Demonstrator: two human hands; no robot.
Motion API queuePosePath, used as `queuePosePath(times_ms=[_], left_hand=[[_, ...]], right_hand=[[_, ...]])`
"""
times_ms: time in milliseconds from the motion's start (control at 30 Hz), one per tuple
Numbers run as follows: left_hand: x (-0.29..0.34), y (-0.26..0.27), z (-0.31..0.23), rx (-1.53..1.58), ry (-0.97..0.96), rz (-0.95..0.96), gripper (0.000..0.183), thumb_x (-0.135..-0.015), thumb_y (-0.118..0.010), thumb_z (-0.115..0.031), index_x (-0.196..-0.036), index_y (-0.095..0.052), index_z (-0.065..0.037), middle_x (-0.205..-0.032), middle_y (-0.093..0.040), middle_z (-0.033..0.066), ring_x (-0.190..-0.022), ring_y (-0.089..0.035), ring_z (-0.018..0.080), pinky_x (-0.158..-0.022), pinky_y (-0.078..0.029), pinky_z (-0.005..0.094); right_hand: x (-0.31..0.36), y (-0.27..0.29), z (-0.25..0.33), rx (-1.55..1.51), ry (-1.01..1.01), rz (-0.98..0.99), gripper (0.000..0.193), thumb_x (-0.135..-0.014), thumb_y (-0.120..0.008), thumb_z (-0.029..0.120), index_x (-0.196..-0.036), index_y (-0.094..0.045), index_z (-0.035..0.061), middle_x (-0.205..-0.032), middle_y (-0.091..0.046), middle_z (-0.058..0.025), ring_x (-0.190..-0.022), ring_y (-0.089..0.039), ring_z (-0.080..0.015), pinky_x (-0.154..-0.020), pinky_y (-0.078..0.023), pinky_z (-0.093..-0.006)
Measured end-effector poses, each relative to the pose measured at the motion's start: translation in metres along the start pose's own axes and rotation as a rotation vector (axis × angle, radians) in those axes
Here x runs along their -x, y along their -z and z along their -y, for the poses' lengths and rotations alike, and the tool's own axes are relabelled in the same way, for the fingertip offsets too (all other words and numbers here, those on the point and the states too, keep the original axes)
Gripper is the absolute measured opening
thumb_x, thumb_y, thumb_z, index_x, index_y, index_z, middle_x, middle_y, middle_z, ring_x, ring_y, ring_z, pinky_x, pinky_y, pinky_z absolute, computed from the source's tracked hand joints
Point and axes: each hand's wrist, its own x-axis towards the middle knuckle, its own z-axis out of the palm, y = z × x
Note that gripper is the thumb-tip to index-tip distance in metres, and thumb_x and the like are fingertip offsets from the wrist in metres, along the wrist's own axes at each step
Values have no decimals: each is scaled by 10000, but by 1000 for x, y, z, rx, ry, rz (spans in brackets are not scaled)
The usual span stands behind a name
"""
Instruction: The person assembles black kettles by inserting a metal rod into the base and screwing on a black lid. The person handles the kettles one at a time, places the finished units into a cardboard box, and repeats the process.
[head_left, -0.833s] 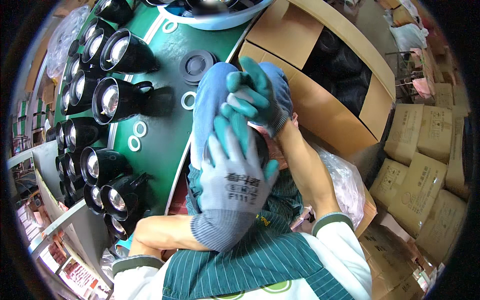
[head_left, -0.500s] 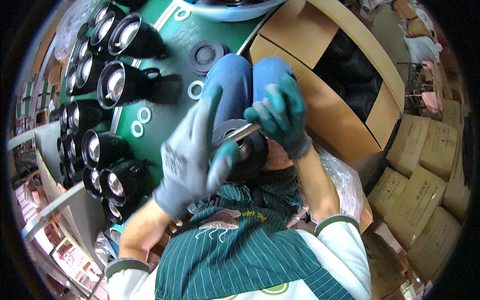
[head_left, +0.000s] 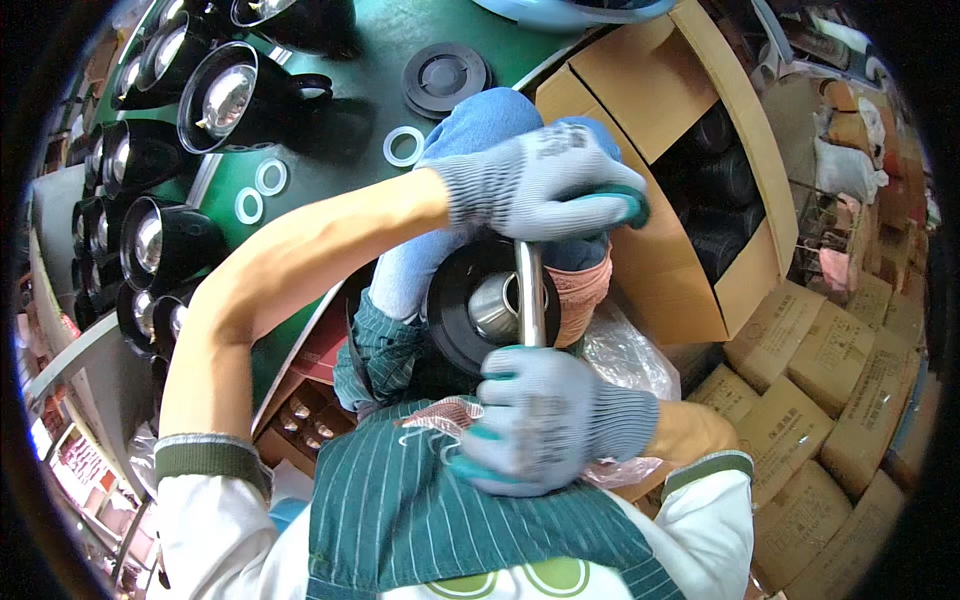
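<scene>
A shiny metal bar [head_left: 531,290] lies lengthwise over a round black vessel [head_left: 449,330] in my lap. In the middle of the vessel sits a steel cup-shaped fitting [head_left: 490,308], which the bar partly covers. My left hand [head_left: 550,185], in a grey and green work glove, is wrapped over the far end of the bar. The near end is gripped by my right hand [head_left: 535,420], gloved the same way. Both ends of the bar are hidden under the gloves, and I cannot tell how it joins the fitting.
Several black vessels with shiny insides [head_left: 228,100] lie on the green table at left. White rings [head_left: 404,146] and a black disc [head_left: 446,78] lie nearer. An open carton [head_left: 680,290] with black parts stands at right, before stacked boxes [head_left: 825,430]. A blue basin [head_left: 580,12] is at the far edge.
The bar has swung from slanting sideways to pointing near-to-far. My left hand has gone from open to gripping its far end; my right hand has come down to the near end.
</scene>
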Motion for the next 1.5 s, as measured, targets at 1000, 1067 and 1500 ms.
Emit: queuePosePath(times_ms=[1000, 1067, 1500], left_hand=[[227, 0, -30, -1183, 947, -685, 886, -782, -802, -372, -1508, -437, -20, -1452, -485, 271, -1259, -533, 442, -1035, -469, 531], [209, 1, -80, -972, 376, -695, 900, -726, -856, -261, -1492, -459, -5, -1484, -453, 297, -1354, -467, 496, -1128, -385, 568], [103, 198, -117, -1260, 173, -1051, 487, -639, -914, -247, -1075, -744, -114, -1419, -559, 268, -1294, -580, 422, -1094, -467, 497]], right_hand=[[27, -9, 20, -245, -619, -1449, 871, -853, -774, 595, -1437, -560, -15, -1424, -595, -200, -1270, -602, -322, -1065, -489, -418], [53, -22, -19, -555, -639, -1568, 723, -1039, -523, 580, -1497, -497, 22, -1487, -551, -132, -1322, -555, -259, -1122, -448, -417], [-72, 52, -85, -1171, -339, -1139, 860, -1028, -374, 691, -1594, -334, 45, -1523, -519, -178, -1405, -497, -353, -1152, -410, -534]])
